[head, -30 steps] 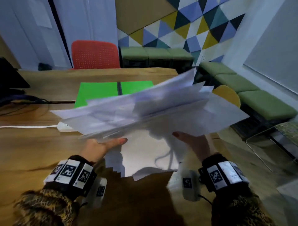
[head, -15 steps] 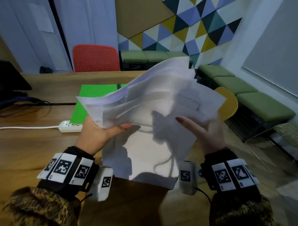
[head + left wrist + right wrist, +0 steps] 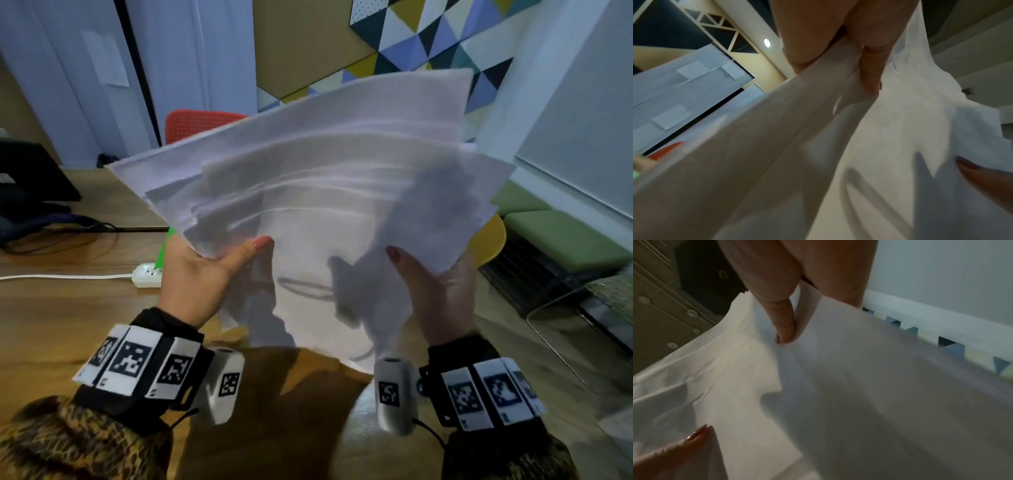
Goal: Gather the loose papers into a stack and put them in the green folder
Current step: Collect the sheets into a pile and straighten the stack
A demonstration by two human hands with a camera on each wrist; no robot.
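Note:
A loose, fanned bundle of white papers (image 3: 325, 192) stands tilted up in front of me, its lower edge near the wooden table (image 3: 51, 318). My left hand (image 3: 205, 270) grips the bundle's left edge, thumb in front and fingers behind it. My right hand (image 3: 435, 291) holds the right edge the same way. In the left wrist view the papers (image 3: 818, 146) are pinched between thumb and fingers (image 3: 869, 68). The right wrist view shows the papers (image 3: 838, 386) under my thumb. Only a sliver of the green folder (image 3: 163, 245) shows behind the sheets.
A white power strip (image 3: 147, 274) with its cable lies left of my left hand. Dark gear and cables (image 3: 30, 192) sit at the table's far left. A red chair (image 3: 195, 125) stands beyond the table. A yellow chair (image 3: 489, 240) and green benches (image 3: 565, 236) are at the right.
The bundle has swung from nearly flat to steeply upright and come closer to my face. It now hides most of the green folder. Both hands kept their hold on its sides.

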